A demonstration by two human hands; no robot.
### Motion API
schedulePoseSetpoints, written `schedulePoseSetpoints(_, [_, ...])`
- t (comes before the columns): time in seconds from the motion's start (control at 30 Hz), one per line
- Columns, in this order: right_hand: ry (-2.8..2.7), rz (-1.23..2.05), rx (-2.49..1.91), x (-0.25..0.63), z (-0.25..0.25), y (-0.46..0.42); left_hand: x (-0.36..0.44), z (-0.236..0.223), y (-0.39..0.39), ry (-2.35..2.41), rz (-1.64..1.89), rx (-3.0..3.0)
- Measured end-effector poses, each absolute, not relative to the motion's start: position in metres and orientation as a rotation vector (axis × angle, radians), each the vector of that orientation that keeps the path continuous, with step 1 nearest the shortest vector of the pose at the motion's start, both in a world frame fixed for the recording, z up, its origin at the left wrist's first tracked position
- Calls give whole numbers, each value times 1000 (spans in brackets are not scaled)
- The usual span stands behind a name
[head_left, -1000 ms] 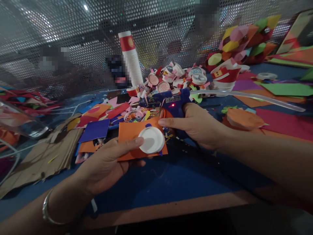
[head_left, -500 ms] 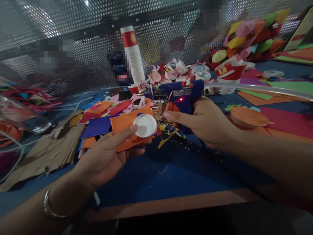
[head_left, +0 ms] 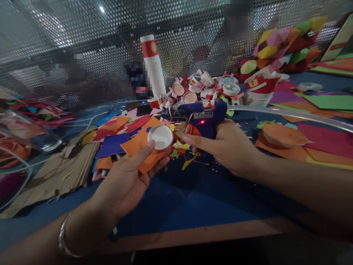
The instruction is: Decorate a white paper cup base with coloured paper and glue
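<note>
- Above the near part of the blue table (head_left: 171, 206), the left hand (head_left: 135, 176) holds a shallow white cup base (head_left: 163, 137) together with a piece of orange paper (head_left: 135, 144). The thumb presses on the near left rim of the base, and the fingers support the paper from below, narrowly closed around both.
- On top of the orange paper, toward its right end, sits the white cup base, its hollow side up.
- At the right, the right hand (head_left: 228, 147) grips a blue hot glue gun (head_left: 198, 112), fingers wrapped around the handle and the index finger at the orange trigger (head_left: 195, 130). Whether the trigger is pressed, I cannot tell.
- On the gun's body, a red light (head_left: 202, 122) glows. The nozzle points left, and a clear glue stick (head_left: 286, 111) sticks out of the rear.
- Beyond the gun, a pile of cut cup bases (head_left: 190, 96) lies between a tall stack of paper cups (head_left: 156, 75) and a red-and-white paper cup (head_left: 260, 88).
- Left of the orange paper, a dark blue paper square (head_left: 111, 145) lies near corrugated cardboard (head_left: 57, 173).
- Right of the right hand, an orange-covered disc (head_left: 285, 134) rests on colored paper.
</note>
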State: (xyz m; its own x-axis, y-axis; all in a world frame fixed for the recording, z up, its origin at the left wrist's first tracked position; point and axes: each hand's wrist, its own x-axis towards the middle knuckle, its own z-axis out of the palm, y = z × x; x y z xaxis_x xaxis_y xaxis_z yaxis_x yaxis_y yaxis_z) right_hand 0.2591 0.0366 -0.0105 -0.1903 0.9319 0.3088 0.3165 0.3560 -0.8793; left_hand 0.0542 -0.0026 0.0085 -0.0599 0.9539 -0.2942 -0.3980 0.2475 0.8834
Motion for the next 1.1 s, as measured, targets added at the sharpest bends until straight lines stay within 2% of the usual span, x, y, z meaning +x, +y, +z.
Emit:
schedulePoseSetpoints(0.53, [-1714, 841, -1038, 251, -14, 39, 62, 7, -12, 1072, 1257, 650])
schedulePoseSetpoints(1.1, [-1613, 873, -1197, 259, -13, 40, 53, 13, -3, 1157, 1263, 587])
